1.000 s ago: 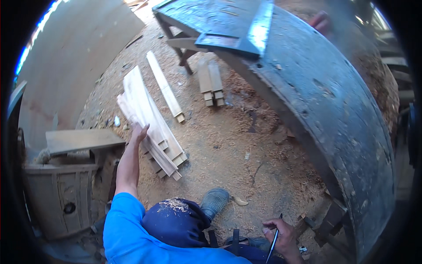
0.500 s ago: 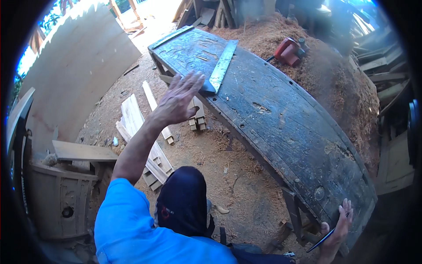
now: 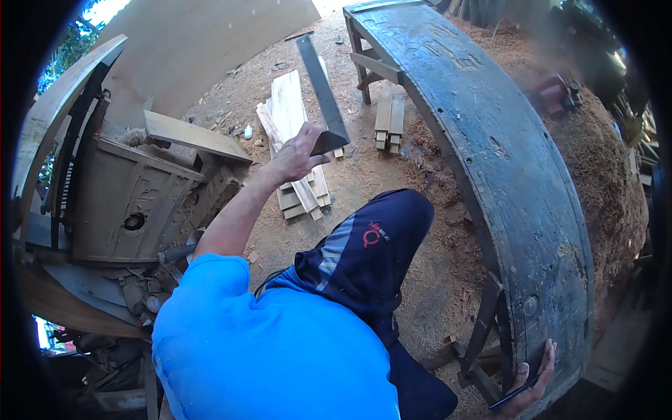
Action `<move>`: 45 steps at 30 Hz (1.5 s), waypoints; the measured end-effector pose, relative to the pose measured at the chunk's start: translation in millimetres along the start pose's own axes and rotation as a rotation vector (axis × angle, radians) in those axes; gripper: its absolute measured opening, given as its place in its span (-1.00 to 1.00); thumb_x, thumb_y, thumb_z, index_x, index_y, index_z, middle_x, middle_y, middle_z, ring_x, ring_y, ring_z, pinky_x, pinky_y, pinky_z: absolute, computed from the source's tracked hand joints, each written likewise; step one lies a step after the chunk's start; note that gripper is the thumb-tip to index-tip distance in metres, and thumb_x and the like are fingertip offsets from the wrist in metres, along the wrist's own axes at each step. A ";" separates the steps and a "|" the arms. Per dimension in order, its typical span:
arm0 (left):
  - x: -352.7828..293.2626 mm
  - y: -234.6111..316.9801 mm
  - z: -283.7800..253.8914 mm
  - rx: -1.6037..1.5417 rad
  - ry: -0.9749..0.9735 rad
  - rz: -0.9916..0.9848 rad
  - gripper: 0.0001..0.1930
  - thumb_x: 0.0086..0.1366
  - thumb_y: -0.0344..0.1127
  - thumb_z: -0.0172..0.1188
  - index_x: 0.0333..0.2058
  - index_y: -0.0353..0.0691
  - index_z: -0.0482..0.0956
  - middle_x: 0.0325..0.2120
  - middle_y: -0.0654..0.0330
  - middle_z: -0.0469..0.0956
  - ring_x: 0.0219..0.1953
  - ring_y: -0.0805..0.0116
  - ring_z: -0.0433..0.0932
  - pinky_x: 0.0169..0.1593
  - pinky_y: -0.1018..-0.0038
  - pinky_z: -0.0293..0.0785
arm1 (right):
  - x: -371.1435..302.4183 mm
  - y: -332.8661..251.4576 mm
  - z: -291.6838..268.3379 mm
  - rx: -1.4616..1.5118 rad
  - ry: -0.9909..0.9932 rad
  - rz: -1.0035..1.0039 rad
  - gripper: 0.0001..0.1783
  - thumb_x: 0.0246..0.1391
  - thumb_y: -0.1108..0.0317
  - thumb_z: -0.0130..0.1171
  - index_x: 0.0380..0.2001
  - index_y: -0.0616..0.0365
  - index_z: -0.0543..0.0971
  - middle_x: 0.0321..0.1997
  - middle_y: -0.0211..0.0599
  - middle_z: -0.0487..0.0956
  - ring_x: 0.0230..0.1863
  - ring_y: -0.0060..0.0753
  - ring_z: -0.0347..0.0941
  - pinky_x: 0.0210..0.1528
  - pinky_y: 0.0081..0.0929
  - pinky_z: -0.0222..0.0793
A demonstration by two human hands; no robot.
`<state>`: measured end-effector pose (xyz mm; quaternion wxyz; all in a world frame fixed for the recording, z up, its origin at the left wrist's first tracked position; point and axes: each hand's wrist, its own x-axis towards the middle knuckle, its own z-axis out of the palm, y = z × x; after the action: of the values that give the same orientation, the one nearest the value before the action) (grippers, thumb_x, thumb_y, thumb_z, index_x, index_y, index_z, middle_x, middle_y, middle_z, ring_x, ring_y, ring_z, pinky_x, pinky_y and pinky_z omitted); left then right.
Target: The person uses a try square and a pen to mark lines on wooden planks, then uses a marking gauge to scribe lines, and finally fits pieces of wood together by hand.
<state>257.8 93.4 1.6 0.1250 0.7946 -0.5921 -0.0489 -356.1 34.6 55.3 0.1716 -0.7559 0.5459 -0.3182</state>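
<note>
My left hand (image 3: 292, 159) grips the lower end of a long flat grey metal straightedge (image 3: 320, 87). It points up and away, held in the air above a stack of pale wood slats (image 3: 290, 119) on the sawdust floor. My right hand (image 3: 530, 378) rests on the near end of the long dark curved workbench (image 3: 504, 175), with a thin dark pencil (image 3: 513, 396) held between its fingers. My knee in dark trousers (image 3: 371, 245) is bent between the two hands.
Two short wood blocks (image 3: 389, 115) lie under the bench's far end. A wooden machine housing (image 3: 133, 203) with a loose board (image 3: 196, 138) on it stands left. A big plywood sheet (image 3: 203, 35) leans behind it. A red power tool (image 3: 556, 94) sits on the sawdust heap (image 3: 602, 161).
My left hand went from the floor slats up to the bench top, took the metal straightedge that lay there and lifted it off over the slats. My right hand stays at the bench end.
</note>
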 end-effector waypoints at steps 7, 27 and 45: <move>-21.3 -200.7 150.9 -0.056 -0.003 -0.299 -0.38 0.09 -0.14 0.42 0.05 -0.27 0.37 -0.13 -0.16 0.42 -0.01 -0.15 0.43 0.07 0.17 0.40 | 20.7 -21.1 -1.6 -0.186 -0.013 -0.072 -0.46 0.19 0.08 0.24 0.05 0.31 0.54 0.09 0.09 0.54 0.12 0.14 0.45 0.21 -0.07 0.33; 1.1 -254.8 184.4 0.630 -0.412 -0.409 -0.41 0.35 -0.05 -0.01 0.30 -0.15 0.22 0.36 0.18 0.17 0.38 0.02 0.13 0.32 -0.27 0.02 | 32.9 -39.5 19.1 -0.172 0.009 -0.019 -0.51 0.26 0.17 0.17 0.05 0.41 0.51 0.10 0.17 0.51 0.15 0.14 0.41 0.26 -0.02 0.28; -13.5 -183.5 187.2 -0.004 -0.224 -0.323 -0.57 0.29 -0.15 0.15 0.06 -0.27 0.52 -0.02 -0.14 0.50 0.02 -0.13 0.51 0.09 0.15 0.44 | 44.2 -42.9 25.5 -0.360 0.000 -0.201 -0.60 0.29 0.23 0.13 0.01 0.37 0.54 -0.01 0.09 0.58 0.00 0.07 0.50 0.04 -0.09 0.45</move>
<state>382.0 129.1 -226.9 0.0505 0.8687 -0.4670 -0.1574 -299.5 5.9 75.5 0.0014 -0.8250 0.5158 -0.2310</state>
